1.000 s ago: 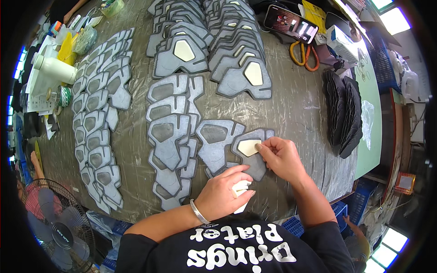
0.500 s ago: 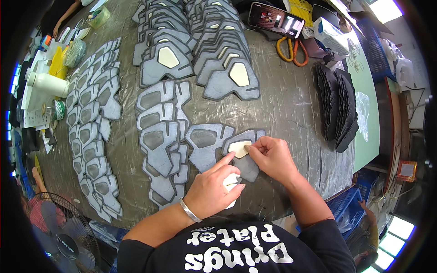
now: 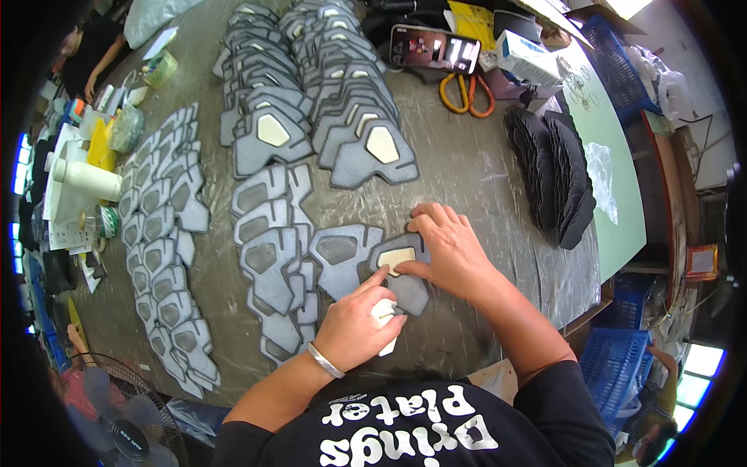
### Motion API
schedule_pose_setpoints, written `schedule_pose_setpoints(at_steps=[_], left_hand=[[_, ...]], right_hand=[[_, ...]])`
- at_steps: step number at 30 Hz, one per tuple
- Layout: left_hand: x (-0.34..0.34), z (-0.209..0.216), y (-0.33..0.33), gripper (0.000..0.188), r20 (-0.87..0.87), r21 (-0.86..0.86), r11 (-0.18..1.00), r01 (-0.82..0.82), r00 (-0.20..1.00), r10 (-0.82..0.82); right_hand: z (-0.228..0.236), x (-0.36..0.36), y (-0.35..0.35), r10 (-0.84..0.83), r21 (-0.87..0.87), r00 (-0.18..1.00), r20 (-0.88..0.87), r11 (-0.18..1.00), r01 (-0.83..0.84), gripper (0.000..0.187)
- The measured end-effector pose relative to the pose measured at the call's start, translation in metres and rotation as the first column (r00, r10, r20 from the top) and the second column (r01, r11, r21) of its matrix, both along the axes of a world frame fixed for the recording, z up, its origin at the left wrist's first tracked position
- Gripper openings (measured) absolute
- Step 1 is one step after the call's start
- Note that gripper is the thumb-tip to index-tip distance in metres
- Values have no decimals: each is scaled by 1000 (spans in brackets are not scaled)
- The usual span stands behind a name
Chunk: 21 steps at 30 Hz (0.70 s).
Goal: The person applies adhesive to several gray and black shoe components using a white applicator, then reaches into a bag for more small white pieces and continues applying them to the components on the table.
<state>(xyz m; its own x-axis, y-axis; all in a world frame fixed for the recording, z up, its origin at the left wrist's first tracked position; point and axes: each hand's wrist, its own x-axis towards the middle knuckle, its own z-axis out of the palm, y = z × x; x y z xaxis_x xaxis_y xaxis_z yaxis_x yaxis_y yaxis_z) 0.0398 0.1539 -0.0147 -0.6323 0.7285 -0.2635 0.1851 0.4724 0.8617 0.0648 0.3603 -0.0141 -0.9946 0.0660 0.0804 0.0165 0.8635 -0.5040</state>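
Observation:
A cream five-sided pad (image 3: 395,258) lies in the recess of a grey, dark-edged foam piece (image 3: 408,296) near the table's front. My left hand (image 3: 352,327) has its index fingertip on the pad's near edge. Its other fingers are curled round several cream pads (image 3: 384,314). My right hand (image 3: 457,253) spreads over the piece's right side, thumb against the pad and fingers stretched past the far edge. Just left, a matching grey piece (image 3: 336,282) with a bare recess sits partly under the worked one.
Overlapping grey pieces (image 3: 268,261) run left of my hands, with another row (image 3: 161,257) farther left. Two long rows topped with cream pads (image 3: 272,131) fill the back. Black pieces (image 3: 545,179), orange-handled scissors (image 3: 467,93) and a phone (image 3: 434,48) are at right. A fan (image 3: 124,420) stands lower left.
My right hand has gone from pinching the pad's edge to spreading over the grey piece, thumb on the pad. The pad sits lower in the recess. The whole view has shifted slightly.

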Motion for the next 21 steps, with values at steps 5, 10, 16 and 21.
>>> schedule_pose_setpoints(at_steps=[5, 10, 16, 21], left_hand=[[8, 3, -10, 27, -24, 258, 952, -165, 984, 177], [18, 8, -37, 28, 619, 321, 791, -520, 747, 240], [29, 7, -48, 32, 704, 280, 653, -703, 613, 358], [41, 8, -73, 31, 620, 250, 685, -684, 657, 429]], right_hand=[[-2, 0, 34, 124, -456, 953, 275, 890, 16, 43], [3, -29, 48, -193, -718, 967, 166, 648, 253, 34], [-22, -44, 20, -381, -247, 880, -283, 915, 317, 37], [11, 27, -25, -11, -220, 993, 117, 975, 37, 40]])
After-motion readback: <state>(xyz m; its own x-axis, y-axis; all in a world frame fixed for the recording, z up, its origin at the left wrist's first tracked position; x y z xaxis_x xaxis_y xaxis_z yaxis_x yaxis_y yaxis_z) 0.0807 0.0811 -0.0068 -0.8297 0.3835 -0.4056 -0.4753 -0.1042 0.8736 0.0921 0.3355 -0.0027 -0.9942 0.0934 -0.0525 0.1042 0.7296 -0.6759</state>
